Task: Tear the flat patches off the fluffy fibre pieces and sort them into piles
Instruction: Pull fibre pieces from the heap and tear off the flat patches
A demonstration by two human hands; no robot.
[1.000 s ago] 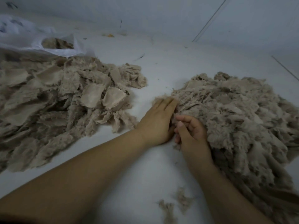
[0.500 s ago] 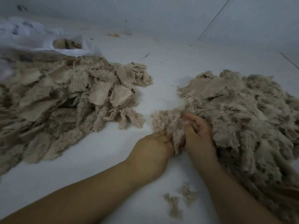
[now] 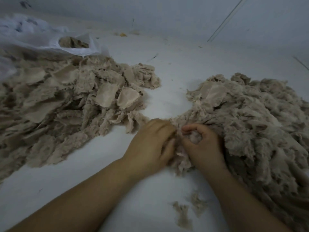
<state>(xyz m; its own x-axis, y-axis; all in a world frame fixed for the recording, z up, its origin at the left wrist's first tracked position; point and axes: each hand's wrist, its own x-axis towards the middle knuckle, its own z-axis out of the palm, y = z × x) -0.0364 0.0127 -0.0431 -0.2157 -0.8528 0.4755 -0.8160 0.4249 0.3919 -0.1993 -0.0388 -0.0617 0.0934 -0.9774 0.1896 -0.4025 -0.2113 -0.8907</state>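
Two heaps flanking the work, left pile [image 3: 66, 104], right pile [image 3: 250, 124], plastic bag [image 3: 50, 41] behind, left hand [image 3: 150, 144] and right hand [image 3: 202, 144] pinching one fibre piece [image 3: 179, 158]

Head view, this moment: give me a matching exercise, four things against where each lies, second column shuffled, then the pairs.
1. white plastic bag
2. beige pile of flat fabric patches
3. beige heap of fluffy fibre pieces
4. small loose beige fibre scraps

A. on the right, against the right hand
B. far left, behind the patches
C. near edge, between the forearms
D. on the left, left of the left hand

Pairs: 1-B, 2-D, 3-A, 4-C
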